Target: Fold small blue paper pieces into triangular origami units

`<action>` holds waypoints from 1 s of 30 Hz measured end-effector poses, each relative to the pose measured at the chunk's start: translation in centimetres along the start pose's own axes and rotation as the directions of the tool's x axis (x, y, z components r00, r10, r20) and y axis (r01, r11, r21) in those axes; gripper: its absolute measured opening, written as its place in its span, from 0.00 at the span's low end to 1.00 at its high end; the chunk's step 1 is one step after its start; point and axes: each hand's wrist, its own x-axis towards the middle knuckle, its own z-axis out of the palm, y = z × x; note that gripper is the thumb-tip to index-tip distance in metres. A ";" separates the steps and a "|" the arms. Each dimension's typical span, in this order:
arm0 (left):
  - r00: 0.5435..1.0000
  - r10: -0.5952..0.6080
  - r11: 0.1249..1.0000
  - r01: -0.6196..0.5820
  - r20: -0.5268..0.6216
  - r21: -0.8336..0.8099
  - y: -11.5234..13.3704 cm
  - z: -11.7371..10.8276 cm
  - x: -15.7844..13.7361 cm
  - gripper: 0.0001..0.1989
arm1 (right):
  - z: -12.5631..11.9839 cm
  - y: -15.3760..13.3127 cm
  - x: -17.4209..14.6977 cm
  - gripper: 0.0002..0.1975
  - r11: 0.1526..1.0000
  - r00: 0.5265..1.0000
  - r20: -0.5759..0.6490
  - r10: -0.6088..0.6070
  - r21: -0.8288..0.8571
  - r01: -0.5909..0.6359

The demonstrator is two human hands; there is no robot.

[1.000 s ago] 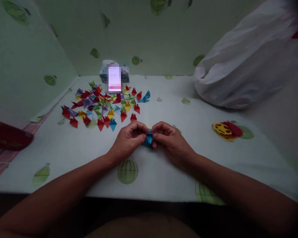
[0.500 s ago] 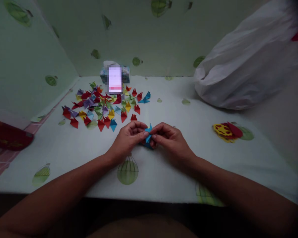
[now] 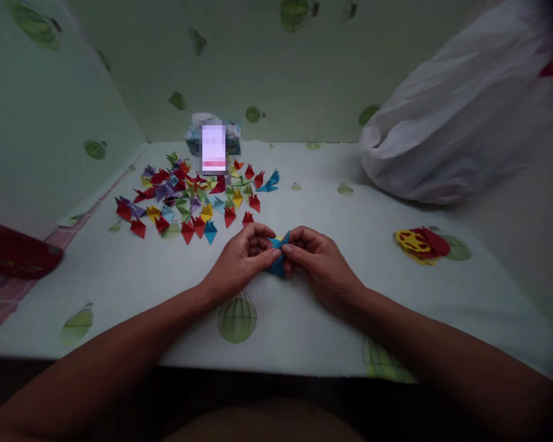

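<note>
A small piece of blue folded paper (image 3: 277,265) is pinched between both hands, just above the table's middle. My left hand (image 3: 244,256) grips its left side with thumb and forefinger. On the right side, my right hand (image 3: 317,255) pinches a raised point of the paper. Parts of the folds are covered by my fingers. Beyond the left hand lies a spread of small origami cranes (image 3: 187,232) in red, blue, yellow, green and purple. A larger blue crane (image 3: 270,182) lies at the right end of the spread.
A lit phone (image 3: 214,144), blurred over, leans on a tissue box (image 3: 234,140) at the back. To the right are a bulky white plastic bag (image 3: 437,135) and red and yellow cut-out pieces (image 3: 413,241). A red packet (image 3: 21,250) lies at the left edge.
The blue paper has turned and its raised point now leans to the right. Both hands stay in nearly the same place, with slightly shifted fingers.
</note>
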 end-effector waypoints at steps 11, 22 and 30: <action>0.999 0.011 0.978 -0.004 -0.030 0.208 0.6 -0.3 0.2 0.08 | -0.2 -0.5 0.0 0.10 0.965 0.994 0.004 -0.112 -0.239 0.110; 0.997 -0.037 0.996 0.031 -0.072 -0.087 0.0 0.0 0.3 0.15 | 0.1 -0.5 -0.2 0.10 0.971 0.999 0.009 -0.053 -0.231 0.053; 0.997 0.034 0.999 -0.035 -0.071 -0.006 -0.2 -0.1 0.4 0.14 | 0.1 -0.6 -0.3 0.14 0.968 0.998 0.015 -0.056 -0.242 0.058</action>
